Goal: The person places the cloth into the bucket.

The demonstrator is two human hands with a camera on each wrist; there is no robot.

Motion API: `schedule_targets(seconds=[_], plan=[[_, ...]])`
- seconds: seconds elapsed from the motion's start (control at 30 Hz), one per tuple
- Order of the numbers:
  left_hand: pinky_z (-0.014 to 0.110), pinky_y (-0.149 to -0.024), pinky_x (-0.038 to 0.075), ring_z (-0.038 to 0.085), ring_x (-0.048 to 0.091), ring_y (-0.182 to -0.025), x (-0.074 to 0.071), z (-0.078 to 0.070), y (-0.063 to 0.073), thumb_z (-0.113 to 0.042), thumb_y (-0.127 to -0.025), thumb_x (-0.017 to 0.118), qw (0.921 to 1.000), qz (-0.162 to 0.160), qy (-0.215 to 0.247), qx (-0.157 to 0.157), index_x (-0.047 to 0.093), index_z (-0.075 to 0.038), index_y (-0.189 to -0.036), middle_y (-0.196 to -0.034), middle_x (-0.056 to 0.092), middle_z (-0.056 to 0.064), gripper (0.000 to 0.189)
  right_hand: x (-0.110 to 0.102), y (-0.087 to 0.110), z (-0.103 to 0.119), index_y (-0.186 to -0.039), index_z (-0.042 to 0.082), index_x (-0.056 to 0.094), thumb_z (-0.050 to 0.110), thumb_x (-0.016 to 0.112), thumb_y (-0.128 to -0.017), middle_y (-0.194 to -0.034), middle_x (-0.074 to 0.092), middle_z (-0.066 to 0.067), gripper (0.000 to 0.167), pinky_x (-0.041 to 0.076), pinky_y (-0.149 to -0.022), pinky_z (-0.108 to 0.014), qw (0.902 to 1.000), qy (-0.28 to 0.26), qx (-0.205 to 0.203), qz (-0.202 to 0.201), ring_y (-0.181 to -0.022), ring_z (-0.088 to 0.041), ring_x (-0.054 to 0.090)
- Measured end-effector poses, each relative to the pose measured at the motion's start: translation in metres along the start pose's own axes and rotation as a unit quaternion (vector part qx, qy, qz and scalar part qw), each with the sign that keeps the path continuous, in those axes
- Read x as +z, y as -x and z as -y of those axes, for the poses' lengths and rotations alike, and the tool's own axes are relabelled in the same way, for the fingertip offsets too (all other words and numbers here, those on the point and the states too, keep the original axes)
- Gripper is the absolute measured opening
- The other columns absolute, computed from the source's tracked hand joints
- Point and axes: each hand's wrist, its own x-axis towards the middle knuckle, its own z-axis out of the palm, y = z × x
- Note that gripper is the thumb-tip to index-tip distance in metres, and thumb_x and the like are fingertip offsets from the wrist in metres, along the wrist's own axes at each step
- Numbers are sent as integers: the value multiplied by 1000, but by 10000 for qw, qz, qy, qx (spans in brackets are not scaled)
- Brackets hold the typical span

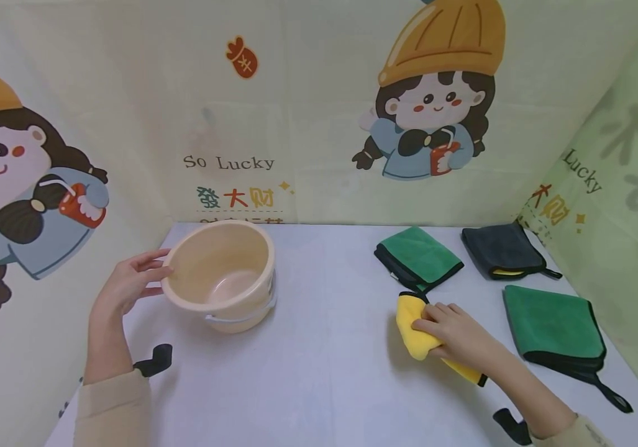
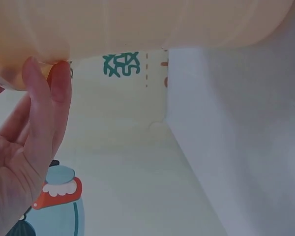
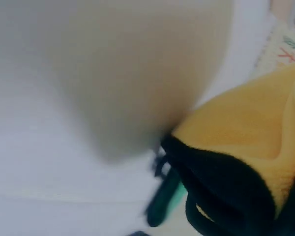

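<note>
A cream plastic bucket [image 1: 223, 267] with a pale handle stands at the left of the white table, tilted slightly. My left hand [image 1: 131, 279] holds its left rim; in the left wrist view, fingertips [image 2: 34, 73] meet the bucket's edge [image 2: 137, 29]. With bent fingers, my right hand [image 1: 461, 332] grips a yellow cloth [image 1: 412, 326] with dark trim, bunched and casting a shadow on the table. The yellow cloth [image 3: 241, 123] fills the right of the right wrist view, where the hand itself does not show. Just beyond it lies a folded green cloth [image 1: 419, 251].
A folded dark grey cloth [image 1: 503, 248] lies at the back right, and another green cloth [image 1: 553, 323] with a black loop is nearer on the right. Printed fabric walls [image 1: 324, 112] enclose the table [image 1: 319, 372] at the back and sides.
</note>
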Motion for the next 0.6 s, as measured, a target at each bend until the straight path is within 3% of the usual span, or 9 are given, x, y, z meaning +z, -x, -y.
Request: schedule_targets(seconds=[0.27,0.6], plan=[[30,-81,50,4,58,-87,0,-5,-1,-40,-87,58,9999,104,23,-127,26,-10,-144,-135,38,22,72,-21,-41,-2,-98,19,59,21,83,-62,-90,50,-2,44,43,-70,-35,9931,248,-690,-911,-81,-17,47],[29,-79,51,5,61,-82,-2,-10,0,-43,-85,60,9991,140,-28,-399,26,-9,-144,-132,42,21,76,-50,-96,12,-100,16,62,28,84,-63,-93,51,-5,46,43,-73,-36,9873,464,-1122,-1021,-85,-21,49]])
